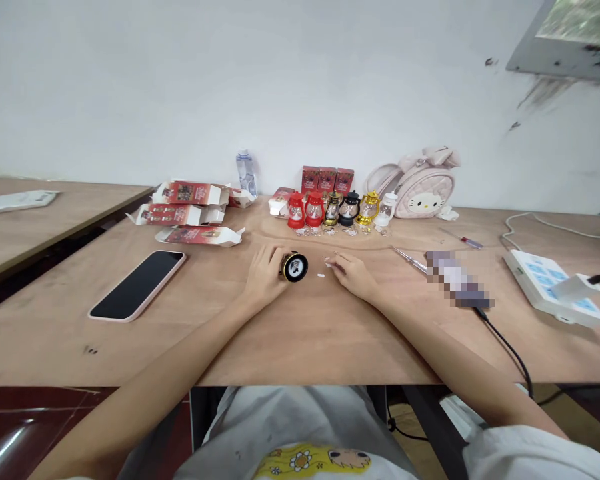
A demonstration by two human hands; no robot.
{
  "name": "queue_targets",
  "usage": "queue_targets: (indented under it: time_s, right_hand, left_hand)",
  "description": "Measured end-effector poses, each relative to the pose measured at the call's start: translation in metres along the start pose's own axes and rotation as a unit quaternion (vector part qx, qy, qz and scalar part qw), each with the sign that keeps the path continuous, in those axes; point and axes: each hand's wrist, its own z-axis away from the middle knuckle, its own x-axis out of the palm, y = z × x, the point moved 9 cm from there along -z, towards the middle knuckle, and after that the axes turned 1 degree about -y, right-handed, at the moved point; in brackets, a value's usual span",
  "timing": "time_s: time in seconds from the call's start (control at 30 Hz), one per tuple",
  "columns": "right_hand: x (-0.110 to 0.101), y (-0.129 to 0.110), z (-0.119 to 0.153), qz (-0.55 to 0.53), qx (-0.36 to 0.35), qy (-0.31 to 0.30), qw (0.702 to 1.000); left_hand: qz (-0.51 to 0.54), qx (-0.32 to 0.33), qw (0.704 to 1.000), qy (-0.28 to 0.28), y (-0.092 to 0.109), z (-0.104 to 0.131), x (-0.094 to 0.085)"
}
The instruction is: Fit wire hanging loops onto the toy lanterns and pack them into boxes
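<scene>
My left hand (267, 272) is wrapped round a small black-and-gold lantern (295, 267), tipped so that its round base faces me. A white disc with a dark figure shows in that base. To the right, my right hand (353, 272) rests on the table with thumb and fingers pinched together at a tiny pale piece, too small to name. Between the hands lies a small white strip (321, 275). Beyond them stands a row of mini lanterns (349, 210) in red, bronze, black, gold and white, with small clear packets (350, 231) in front.
Opened red-and-white boxes (190, 215) and a pink-edged phone (137, 287) lie left. At the back are a water bottle (245, 175), red boxes (327, 179) and a pink bag (425, 190). Rightward lie tweezers (410, 260), a cabled phone (457, 277), a screwdriver (470, 243) and a power strip (550, 287).
</scene>
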Motion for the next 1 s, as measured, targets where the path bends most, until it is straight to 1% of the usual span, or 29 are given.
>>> queue_targets:
  time_s: [0.27,0.43,0.6,0.67,0.77,0.87,0.93,1.0]
  right_hand:
    - [0.001,0.003,0.0,0.059,0.012,-0.004,0.998]
    - [-0.001,0.009,0.0,0.058,0.047,-0.007,0.997]
    - [0.0,0.008,-0.001,0.05,0.042,-0.02,0.998]
    - [-0.001,0.007,-0.001,0.052,0.042,-0.016,0.998]
    - [-0.007,0.004,0.0,0.052,0.048,0.011,0.997]
    - [-0.012,-0.001,-0.001,0.013,0.042,0.03,0.999]
    - [-0.014,-0.003,-0.001,-0.052,0.043,0.046,0.997]
    - [-0.015,0.003,-0.001,-0.137,0.077,0.07,0.985]
  left_hand:
    - [-0.006,-0.004,1.0,-0.013,-0.001,0.0,0.002]
    - [-0.011,0.002,1.0,-0.009,0.0,0.0,0.002]
    - [-0.007,-0.008,1.0,-0.016,-0.001,0.0,0.003]
    - [-0.006,-0.006,1.0,-0.016,0.0,0.0,0.003]
    - [-0.001,0.003,1.0,-0.014,0.002,-0.001,0.001]
    - [-0.003,0.005,1.0,-0.013,0.002,-0.001,0.001]
    - [-0.006,0.004,1.0,-0.013,0.002,-0.001,0.001]
    - [-0.005,0.004,1.0,-0.015,0.002,0.0,0.002]
